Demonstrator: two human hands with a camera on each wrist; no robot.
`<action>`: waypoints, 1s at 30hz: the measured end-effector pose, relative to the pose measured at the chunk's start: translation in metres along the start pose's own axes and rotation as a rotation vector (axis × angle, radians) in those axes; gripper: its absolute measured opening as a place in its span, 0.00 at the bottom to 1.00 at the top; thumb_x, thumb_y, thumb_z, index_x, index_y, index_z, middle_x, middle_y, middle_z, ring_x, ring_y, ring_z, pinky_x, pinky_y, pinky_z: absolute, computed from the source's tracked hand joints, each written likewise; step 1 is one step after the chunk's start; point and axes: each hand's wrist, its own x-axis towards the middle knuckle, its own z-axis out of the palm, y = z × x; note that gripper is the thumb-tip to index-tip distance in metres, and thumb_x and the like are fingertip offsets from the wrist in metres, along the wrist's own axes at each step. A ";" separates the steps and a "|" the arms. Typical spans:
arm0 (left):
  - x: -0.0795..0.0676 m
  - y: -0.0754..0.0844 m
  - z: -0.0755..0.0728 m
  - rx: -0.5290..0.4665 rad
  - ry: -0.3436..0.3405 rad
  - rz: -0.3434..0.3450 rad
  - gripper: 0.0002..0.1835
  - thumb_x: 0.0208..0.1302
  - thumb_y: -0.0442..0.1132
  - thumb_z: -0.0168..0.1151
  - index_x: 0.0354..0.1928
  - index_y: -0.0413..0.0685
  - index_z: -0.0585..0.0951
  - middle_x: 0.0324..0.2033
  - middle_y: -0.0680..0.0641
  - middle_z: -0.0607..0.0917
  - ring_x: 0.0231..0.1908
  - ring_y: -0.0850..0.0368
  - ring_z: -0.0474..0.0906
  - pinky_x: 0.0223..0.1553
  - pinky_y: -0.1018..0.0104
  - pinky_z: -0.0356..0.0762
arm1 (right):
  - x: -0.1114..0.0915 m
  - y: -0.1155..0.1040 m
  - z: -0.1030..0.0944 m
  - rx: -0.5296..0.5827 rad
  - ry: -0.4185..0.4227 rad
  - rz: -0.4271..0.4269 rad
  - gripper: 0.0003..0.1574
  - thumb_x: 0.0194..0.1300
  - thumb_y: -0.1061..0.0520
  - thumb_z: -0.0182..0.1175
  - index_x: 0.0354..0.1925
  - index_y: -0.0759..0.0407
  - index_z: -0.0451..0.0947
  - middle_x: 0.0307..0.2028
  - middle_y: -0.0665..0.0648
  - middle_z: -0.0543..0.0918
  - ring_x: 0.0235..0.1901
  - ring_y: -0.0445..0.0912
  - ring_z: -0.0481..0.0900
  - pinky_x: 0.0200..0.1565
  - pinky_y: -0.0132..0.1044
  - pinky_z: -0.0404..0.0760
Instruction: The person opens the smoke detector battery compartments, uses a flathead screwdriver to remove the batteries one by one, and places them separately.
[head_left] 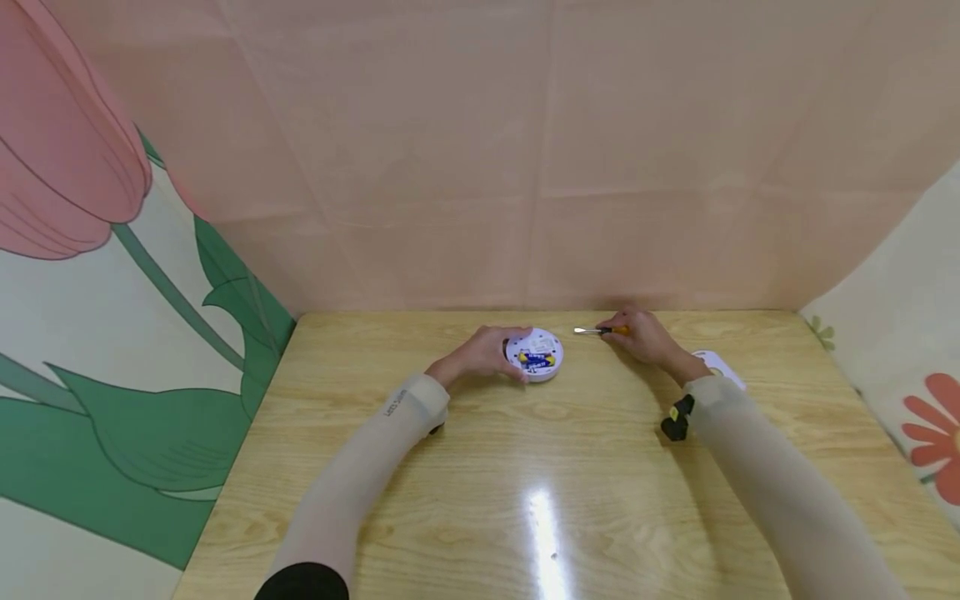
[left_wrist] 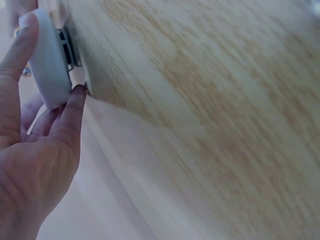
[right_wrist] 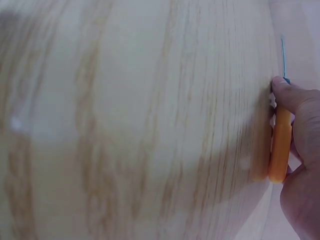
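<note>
Near the back of the table, my left hand (head_left: 482, 352) grips a round white device (head_left: 555, 367) by its left side, thumb and fingers at its rim. Its top face shows blue-and-yellow batteries (head_left: 536, 361) lying in an open compartment. From the left wrist view, the device (left_wrist: 49, 65) is tilted on edge between thumb and fingers. To the right, my right hand (head_left: 647, 337) holds a screwdriver (head_left: 587, 331), its metal blade pointing left toward the device. The right wrist view shows its orange handle (right_wrist: 281, 147) within the fingers, close over the tabletop.
A flat white piece (head_left: 718, 364) with a rounded end lies on the wooden table (head_left: 480, 467), partly behind the right wrist. A plain pinkish backdrop (head_left: 420, 167) rises at the table's back edge. Flower-printed panels (head_left: 142, 433) stand at the sides.
</note>
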 end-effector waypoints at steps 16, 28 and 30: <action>0.001 -0.001 0.000 -0.015 0.008 0.003 0.57 0.50 0.56 0.86 0.81 0.55 0.67 0.78 0.47 0.69 0.76 0.51 0.66 0.78 0.54 0.61 | 0.000 -0.004 -0.003 -0.007 -0.051 0.082 0.15 0.67 0.64 0.73 0.51 0.68 0.89 0.39 0.63 0.86 0.37 0.56 0.79 0.37 0.46 0.75; 0.001 -0.002 0.001 -0.022 0.002 0.011 0.56 0.51 0.54 0.86 0.81 0.55 0.66 0.78 0.47 0.69 0.76 0.51 0.66 0.78 0.54 0.62 | -0.001 -0.004 -0.005 -0.010 -0.088 0.116 0.18 0.65 0.61 0.75 0.52 0.67 0.89 0.41 0.63 0.88 0.39 0.56 0.78 0.38 0.46 0.74; 0.001 -0.002 0.001 -0.023 0.003 0.017 0.56 0.51 0.54 0.86 0.81 0.54 0.67 0.78 0.47 0.69 0.76 0.51 0.66 0.78 0.54 0.62 | -0.001 -0.004 -0.006 -0.010 -0.089 0.117 0.19 0.65 0.60 0.75 0.52 0.67 0.88 0.42 0.63 0.87 0.39 0.56 0.78 0.38 0.47 0.74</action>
